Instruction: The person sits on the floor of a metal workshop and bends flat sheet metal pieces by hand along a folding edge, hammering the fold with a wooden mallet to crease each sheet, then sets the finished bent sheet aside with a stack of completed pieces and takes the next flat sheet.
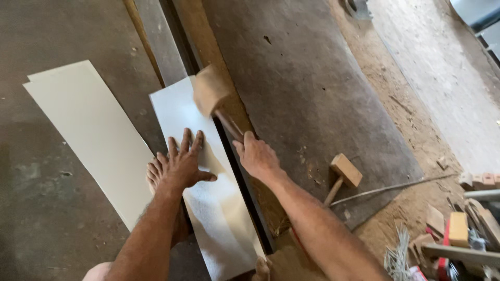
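a large dark mat (312, 88) covers the floor on the far side of the right hand's grip, with sandy ground beyond it. out past the left hand lies a stack of pale sheet-metal panels (88, 135), well apart from the grip. directly under the left hand is a shiny sheet-metal strip (219, 208), its long edge lying against a dark steel bar (245, 187) that runs between the two hands. a long wooden beam (208, 47) stretches away beyond the mallet head. the right hand (258, 156) is clenched around the handle of a wooden mallet (211, 91), whose blurred head sits just above the far end of the strip's edge, beyond the fingers. the left hand (182, 164) lies flat with fingers spread, pressing on the strip and gripping nothing; a bare foot (154, 174) shows just behind it. a second, smaller mallet (344, 174) rests on the mat to the outside of the right forearm, beside a thin metal rod (396, 186). wood offcuts (458, 226) are heaped further out.
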`<state>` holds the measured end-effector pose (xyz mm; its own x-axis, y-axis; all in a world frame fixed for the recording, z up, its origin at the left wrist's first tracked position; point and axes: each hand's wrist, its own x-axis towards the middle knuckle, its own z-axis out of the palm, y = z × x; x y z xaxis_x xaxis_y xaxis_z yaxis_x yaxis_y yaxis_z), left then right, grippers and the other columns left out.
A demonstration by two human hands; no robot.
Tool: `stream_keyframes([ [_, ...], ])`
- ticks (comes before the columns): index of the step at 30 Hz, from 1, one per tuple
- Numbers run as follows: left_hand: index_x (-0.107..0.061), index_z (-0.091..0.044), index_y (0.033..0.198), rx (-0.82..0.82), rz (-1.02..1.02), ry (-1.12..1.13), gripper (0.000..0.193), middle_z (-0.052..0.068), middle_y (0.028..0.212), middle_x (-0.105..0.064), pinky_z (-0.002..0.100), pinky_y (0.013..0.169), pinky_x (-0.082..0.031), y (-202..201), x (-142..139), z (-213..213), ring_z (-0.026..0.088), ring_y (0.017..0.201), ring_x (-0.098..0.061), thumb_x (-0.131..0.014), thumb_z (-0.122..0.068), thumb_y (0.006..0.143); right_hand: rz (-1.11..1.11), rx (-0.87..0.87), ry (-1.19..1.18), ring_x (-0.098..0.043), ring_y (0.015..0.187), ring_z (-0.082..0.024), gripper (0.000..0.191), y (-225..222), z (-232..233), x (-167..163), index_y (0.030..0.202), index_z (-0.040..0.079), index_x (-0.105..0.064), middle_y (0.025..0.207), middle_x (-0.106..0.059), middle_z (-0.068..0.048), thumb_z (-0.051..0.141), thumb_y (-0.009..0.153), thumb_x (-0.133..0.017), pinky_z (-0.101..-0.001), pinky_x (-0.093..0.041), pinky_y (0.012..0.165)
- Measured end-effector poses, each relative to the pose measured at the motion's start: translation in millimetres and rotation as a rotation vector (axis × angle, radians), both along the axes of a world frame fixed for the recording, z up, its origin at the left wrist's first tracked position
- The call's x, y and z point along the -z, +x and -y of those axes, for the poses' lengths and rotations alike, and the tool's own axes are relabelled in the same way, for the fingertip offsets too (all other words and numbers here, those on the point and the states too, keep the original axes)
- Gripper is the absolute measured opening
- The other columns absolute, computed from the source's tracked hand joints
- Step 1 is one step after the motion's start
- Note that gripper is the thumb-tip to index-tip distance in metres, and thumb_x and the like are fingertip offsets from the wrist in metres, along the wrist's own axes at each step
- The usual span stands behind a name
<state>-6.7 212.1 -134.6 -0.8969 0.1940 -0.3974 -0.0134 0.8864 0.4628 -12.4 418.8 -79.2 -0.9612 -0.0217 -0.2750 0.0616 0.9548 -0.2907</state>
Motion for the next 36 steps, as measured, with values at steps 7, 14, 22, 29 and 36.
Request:
stream_keyframes([
  [7,-0.009,-0.031,0.164,0.001,-0.009,0.003,0.141,0.005,0.173,0.001,0.076,0.117,-0.011,0,15,8,0.047,0.155,0.002,-0.095,-0.058,0.056,-0.677,-0.038,-0.453,-0.072,0.067,-0.035,0.055,-53,4,33,0.131,-0.014,-0.048,0.078,-0.068,-0.023,0.036,0.109,-0.047,-0.0441,-0.055,0.058],
  [14,-0.008,-0.033,0.163,-0.013,0.0,0.028,0.143,0.003,0.172,0.002,0.075,0.119,-0.01,1,3,7,0.046,0.155,0.002,-0.098,-0.053,0.054,-0.505,-0.021,-0.34,-0.066,0.07,-0.033,0.039,-85,18,24,0.11,-0.004,-0.055,0.08,-0.065,-0.021,0.034,0.114,-0.048,-0.0465,-0.05,0.059],
  [22,-0.009,-0.033,0.163,-0.02,0.005,0.02,0.145,0.002,0.173,0.0,0.076,0.118,-0.013,3,5,6,0.047,0.156,0.0,-0.1,-0.053,0.051,-0.349,-0.038,-0.22,-0.063,0.071,-0.027,0.039,-75,15,27,0.106,-0.002,-0.053,0.079,-0.06,-0.016,0.036,0.114,-0.047,-0.0443,-0.049,0.059],
  [29,-0.008,-0.031,0.164,-0.012,0.008,-0.002,0.146,0.003,0.173,-0.001,0.077,0.117,-0.014,2,5,5,0.048,0.155,-0.002,-0.099,-0.054,0.052,-0.472,-0.155,-0.202,-0.055,0.062,-0.019,0.042,-27,0,24,0.124,-0.003,-0.048,0.075,-0.051,-0.008,0.038,0.114,-0.048,-0.0369,-0.044,0.056],
  [36,-0.009,-0.027,0.163,0.004,-0.045,0.0,0.145,0.005,0.172,-0.001,0.08,0.115,-0.011,6,18,4,0.049,0.154,-0.001,-0.098,-0.06,0.054,-0.732,0.005,-0.62,-0.055,0.062,-0.017,0.043,28,-22,25,0.11,-0.003,-0.055,0.075,-0.054,-0.005,0.038,0.116,-0.045,-0.0352,-0.046,0.05],
])
